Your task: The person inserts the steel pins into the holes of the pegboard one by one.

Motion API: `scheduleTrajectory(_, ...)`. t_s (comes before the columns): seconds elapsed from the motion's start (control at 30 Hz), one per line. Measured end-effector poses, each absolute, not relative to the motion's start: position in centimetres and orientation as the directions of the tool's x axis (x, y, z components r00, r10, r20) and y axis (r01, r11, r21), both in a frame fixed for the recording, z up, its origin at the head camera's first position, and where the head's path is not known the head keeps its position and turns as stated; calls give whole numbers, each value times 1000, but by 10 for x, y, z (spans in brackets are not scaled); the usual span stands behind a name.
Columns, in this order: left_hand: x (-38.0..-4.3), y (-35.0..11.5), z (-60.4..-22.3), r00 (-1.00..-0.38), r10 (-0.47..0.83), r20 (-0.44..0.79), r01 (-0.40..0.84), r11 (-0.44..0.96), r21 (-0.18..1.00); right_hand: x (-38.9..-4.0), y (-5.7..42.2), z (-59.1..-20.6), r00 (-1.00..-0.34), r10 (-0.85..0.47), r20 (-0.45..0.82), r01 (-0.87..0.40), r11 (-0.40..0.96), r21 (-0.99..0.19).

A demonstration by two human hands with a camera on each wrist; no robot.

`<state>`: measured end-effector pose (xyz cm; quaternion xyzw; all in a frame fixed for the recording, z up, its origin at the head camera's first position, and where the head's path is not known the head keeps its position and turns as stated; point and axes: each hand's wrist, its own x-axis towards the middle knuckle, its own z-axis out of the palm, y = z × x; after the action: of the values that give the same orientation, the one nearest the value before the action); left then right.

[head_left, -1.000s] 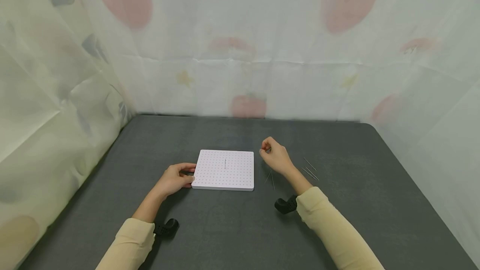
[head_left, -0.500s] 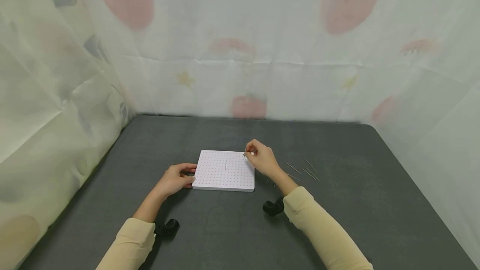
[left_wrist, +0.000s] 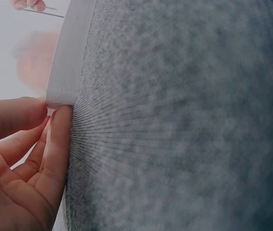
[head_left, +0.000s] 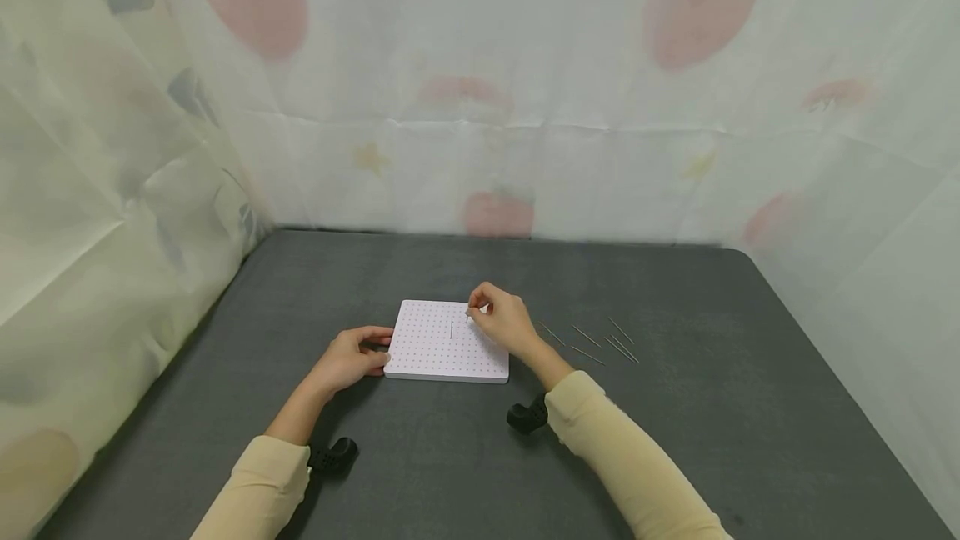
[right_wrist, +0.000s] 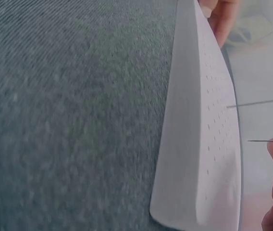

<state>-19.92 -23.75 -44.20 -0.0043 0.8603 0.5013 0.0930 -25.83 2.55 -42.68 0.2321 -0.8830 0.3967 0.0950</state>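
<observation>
A white board with a grid of small holes [head_left: 431, 361] lies flat on the table. My left hand [head_left: 347, 361] holds it at the left edge; in the left wrist view the thumb [left_wrist: 23, 114] and index finger [left_wrist: 58, 144] meet at its corner. One thin metal pin [head_left: 452, 328] stands upright in the board. Over the board's right half, my right hand [head_left: 504, 322] pinches another thin pin [right_wrist: 260, 141] between thumb and fingertips. Its tip points down and, in the right wrist view, shows apart from the board's surface, beside the standing pin [right_wrist: 256, 103].
Several loose metal pins [head_left: 587, 336] lie scattered on the dark grey table [head_left: 435, 457], right of the board and beside the right forearm. Light curtains [head_left: 600, 173] with printed fruit hang behind the table and at both sides.
My right hand has moved left from beside the board to above it, bringing the pin along. More loose pins show where the forearm was. My left hand and the board stay put.
</observation>
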Motion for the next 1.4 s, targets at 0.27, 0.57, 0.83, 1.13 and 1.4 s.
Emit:
scheduleTrajectory(0.27, -198, -237, -441, -984, 83, -158, -95, 503, 859, -257, 14, -430, -861, -367, 352, -508, 589, -628)
scheduleTrajectory(0.57, -198, -237, -441, -983, 77, -165, -105, 500, 860, -258, 7, -433, -864, -365, 345, -503, 625, -597)
scheduleTrajectory(0.83, -199, -238, -442, -983, 87, -161, -96, 504, 858, -258, 3, -433, -862, -363, 353, -506, 648, -569)
scheduleTrajectory(1.13, -198, -238, -442, -983, 89, -160, -94, 504, 859, -258, 3, -437, -857, -386, 340, -515, 668, -538)
scheduleTrajectory(1.4, -198, -238, -441, -982, 82, -168, -106, 499, 860, -259, 1, -439, -850, -411, 329, -526, 676, -516)
